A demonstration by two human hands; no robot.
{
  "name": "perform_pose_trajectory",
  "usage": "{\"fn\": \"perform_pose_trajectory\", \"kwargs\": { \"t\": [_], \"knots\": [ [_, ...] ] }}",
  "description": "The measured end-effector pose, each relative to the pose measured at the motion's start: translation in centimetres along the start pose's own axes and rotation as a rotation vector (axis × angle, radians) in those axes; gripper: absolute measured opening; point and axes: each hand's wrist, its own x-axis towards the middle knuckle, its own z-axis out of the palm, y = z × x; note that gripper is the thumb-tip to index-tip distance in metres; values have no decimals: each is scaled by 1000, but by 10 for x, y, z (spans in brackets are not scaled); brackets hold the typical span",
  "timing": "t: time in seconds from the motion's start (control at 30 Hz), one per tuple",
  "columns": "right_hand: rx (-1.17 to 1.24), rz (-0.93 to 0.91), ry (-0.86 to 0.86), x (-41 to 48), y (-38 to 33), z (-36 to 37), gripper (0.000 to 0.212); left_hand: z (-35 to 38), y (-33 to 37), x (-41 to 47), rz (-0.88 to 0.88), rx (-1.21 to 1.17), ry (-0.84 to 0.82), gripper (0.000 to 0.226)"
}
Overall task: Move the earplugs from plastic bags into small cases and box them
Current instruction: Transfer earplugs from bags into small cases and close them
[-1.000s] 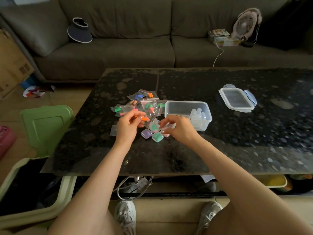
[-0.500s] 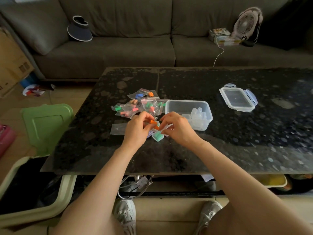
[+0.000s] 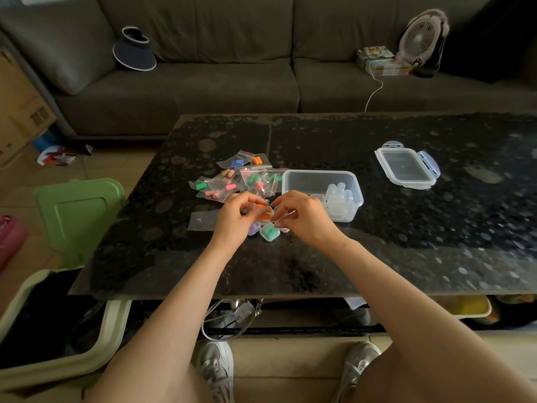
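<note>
the person sits at the low black speckled table [image 3: 377, 251] with both forearms stretched over it, and the two hands meet just in front of the clear plastic box [image 3: 318, 171]. the left hand [image 3: 234, 221] has thumb and fingers curled in, pinching the orange earplugs [image 3: 263, 212]. these show bright in the gap between the hands, a little above the tabletop. the right hand [image 3: 303, 219] is curled too, its fingertips nipping a clear piece [image 3: 286, 215] right against the orange. whether that is a small case or a bag i cannot tell from here.

below the hands, on the table, lie three coloured small cases. a green case [image 3: 269, 231] is nearest the person. a purple case [image 3: 254, 228] sits just left of it, half under the left hand. a pink case [image 3: 284, 230] peeps out beneath the right hand. an empty bag [image 3: 202, 221] lies flat just left of the left hand. behind the hands is the heap of bags [image 3: 241, 177], with green, pink, blue, orange and tan earplugs inside. the box stands open, with a cluster of empty clear cases [image 3: 338, 196] in its right end. its lid [image 3: 406, 167] lies well apart to the right. beyond the table runs a grey sofa [image 3: 203, 91] with a visor [image 3: 134, 50] and a small fan [image 3: 421, 36] on it.
</note>
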Motion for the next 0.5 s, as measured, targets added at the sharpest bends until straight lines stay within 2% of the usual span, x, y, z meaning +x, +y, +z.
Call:
{"fn": "perform_pose_trajectory", "kwargs": {
  "t": [0.17, 0.23, 0.37, 0.5],
  "knots": [
    [36, 51, 17, -1, -5, -1, 12, 3, 5, -4, -133, -128, -31, 16],
    [65, 100, 28, -1, -7, -2, 22, 5, 7, -4, -178, -138, -42, 20],
    [109, 117, 12, 0, -7, 0, 43, 6, 8, -5, -246, -132, -79, 16],
    [75, 84, -13, -1, -5, 4, 48, 8, 11, -6, -290, -120, -70, 14]
  ]
}}
